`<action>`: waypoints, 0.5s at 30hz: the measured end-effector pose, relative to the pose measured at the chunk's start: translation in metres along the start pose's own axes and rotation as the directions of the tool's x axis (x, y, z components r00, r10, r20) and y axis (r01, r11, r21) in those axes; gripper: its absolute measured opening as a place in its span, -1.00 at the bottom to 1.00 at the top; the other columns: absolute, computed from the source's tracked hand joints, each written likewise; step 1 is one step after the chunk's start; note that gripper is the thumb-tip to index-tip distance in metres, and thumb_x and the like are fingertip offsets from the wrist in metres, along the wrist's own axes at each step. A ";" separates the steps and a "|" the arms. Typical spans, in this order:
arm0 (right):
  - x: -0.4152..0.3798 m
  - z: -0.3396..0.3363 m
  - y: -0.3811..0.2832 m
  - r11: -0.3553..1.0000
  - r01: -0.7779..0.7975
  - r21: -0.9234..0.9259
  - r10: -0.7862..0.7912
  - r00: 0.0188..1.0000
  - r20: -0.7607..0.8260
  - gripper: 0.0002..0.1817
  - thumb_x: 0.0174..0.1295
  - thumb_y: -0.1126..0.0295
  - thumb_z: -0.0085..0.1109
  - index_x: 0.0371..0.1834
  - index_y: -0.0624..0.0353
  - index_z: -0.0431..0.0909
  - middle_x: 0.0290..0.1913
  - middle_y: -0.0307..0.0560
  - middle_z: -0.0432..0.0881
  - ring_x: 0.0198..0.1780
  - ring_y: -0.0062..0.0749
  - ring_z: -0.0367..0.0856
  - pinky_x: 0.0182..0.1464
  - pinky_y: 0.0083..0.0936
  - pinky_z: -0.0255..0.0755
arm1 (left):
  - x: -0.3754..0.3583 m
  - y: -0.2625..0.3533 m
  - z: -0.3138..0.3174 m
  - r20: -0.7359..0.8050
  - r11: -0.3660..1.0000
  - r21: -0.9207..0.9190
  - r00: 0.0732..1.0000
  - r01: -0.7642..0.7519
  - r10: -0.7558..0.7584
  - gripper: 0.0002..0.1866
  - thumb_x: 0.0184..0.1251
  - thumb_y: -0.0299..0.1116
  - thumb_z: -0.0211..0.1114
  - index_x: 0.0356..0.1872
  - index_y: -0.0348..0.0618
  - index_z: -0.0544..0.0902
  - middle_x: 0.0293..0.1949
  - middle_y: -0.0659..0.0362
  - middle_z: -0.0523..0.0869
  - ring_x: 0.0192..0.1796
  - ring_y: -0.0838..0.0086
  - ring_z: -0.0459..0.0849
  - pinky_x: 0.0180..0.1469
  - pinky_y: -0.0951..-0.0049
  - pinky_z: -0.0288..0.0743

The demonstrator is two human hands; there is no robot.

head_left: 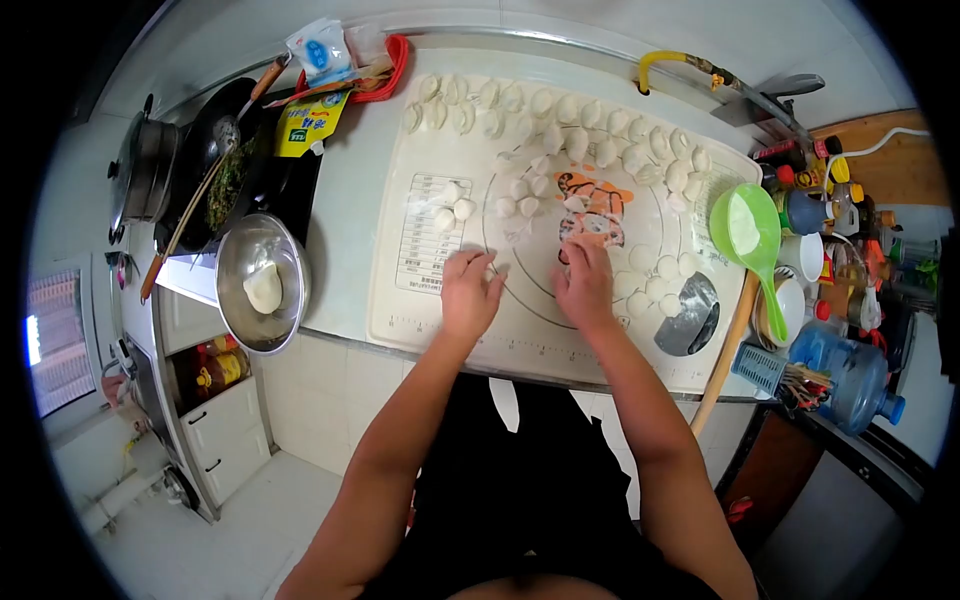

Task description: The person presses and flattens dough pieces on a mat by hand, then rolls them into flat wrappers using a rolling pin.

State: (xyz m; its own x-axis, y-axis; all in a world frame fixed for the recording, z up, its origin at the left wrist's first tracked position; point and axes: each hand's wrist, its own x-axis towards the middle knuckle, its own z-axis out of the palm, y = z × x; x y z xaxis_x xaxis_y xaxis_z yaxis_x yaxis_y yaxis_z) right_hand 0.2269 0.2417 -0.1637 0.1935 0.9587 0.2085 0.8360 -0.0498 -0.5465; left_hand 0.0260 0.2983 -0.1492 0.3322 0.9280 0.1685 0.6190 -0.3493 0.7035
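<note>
My left hand [470, 292] rests palm down on the pastry mat [395, 312], its fingers slightly bent and the thumb apart. A bit of white dough seems to lie by its fingertips, though it is too small to be sure. To the right, my right hand [585, 278] is over the mat's printed figure [597, 205], fingers forward and thumb spread; nothing shows in its grasp. Beyond my hands lie small dough pieces [528, 206] and more dough pieces [463, 209]. Rows of shaped dumplings [541, 103] line the far side. Flattened dough rounds [638, 303] sit right of my right hand.
On the left, a metal bowl [300, 275] holds a dough lump [263, 289], beside a wok [205, 135] with greens. Rightward are a dark round scraper [688, 318], a rolling pin [722, 360], a green scoop [765, 262], bottles and a blue water jug [840, 365].
</note>
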 end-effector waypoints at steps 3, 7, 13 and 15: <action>0.029 0.004 -0.027 0.987 -0.044 -0.154 0.040 0.999 -0.029 -0.36 0.06 0.26 0.41 0.24 0.12 0.44 0.40 0.09 0.30 0.42 0.19 0.24 0.33 0.23 0.18 | 0.018 0.009 0.009 0.000 0.996 0.082 1.000 -0.019 0.019 -0.50 0.20 -0.32 0.40 0.20 -0.14 0.59 0.21 -0.12 0.52 0.27 -0.10 0.42 0.27 -0.02 0.35; 0.034 0.010 -0.028 0.940 -0.073 -0.334 0.109 0.990 0.090 -0.19 0.17 -0.02 0.32 0.49 -0.05 0.27 0.58 0.12 0.07 0.59 0.31 -0.08 0.34 0.63 -0.17 | 0.041 0.013 0.023 0.123 0.892 0.448 0.984 0.062 -0.131 -0.18 0.32 0.00 0.28 0.55 0.01 0.20 0.57 -0.18 0.00 0.56 -0.33 -0.12 0.43 -0.45 -0.15; 0.032 0.019 -0.019 0.937 -0.082 -0.341 0.108 0.992 0.059 -0.19 0.19 0.07 0.30 0.53 -0.07 0.22 0.58 0.18 0.06 0.56 0.31 0.02 0.42 0.49 -0.22 | 0.033 0.008 0.022 0.128 0.873 0.487 0.989 -0.002 -0.069 -0.18 0.29 -0.05 0.33 0.53 -0.02 0.21 0.57 -0.18 0.01 0.54 -0.37 -0.05 0.41 -0.47 -0.10; 0.022 0.021 -0.001 0.989 -0.113 -0.095 0.111 0.994 -0.026 -0.24 0.16 0.18 0.32 0.46 0.00 0.28 0.56 0.18 0.10 0.56 0.29 0.03 0.41 0.50 -0.19 | 0.039 0.012 0.013 0.066 0.952 0.279 0.986 0.128 -0.152 -0.32 0.30 -0.15 0.34 0.41 -0.13 0.38 0.51 -0.21 0.19 0.50 -0.30 0.11 0.44 -0.33 0.01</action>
State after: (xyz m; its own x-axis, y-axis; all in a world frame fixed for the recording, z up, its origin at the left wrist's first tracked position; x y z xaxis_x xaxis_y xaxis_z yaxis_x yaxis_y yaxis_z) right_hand 0.2192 0.2688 -0.1756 0.2981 0.9397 0.1674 0.8539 -0.1841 -0.4868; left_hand 0.0559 0.3289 -0.1434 0.2810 0.9596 0.0135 0.8301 -0.2501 0.4984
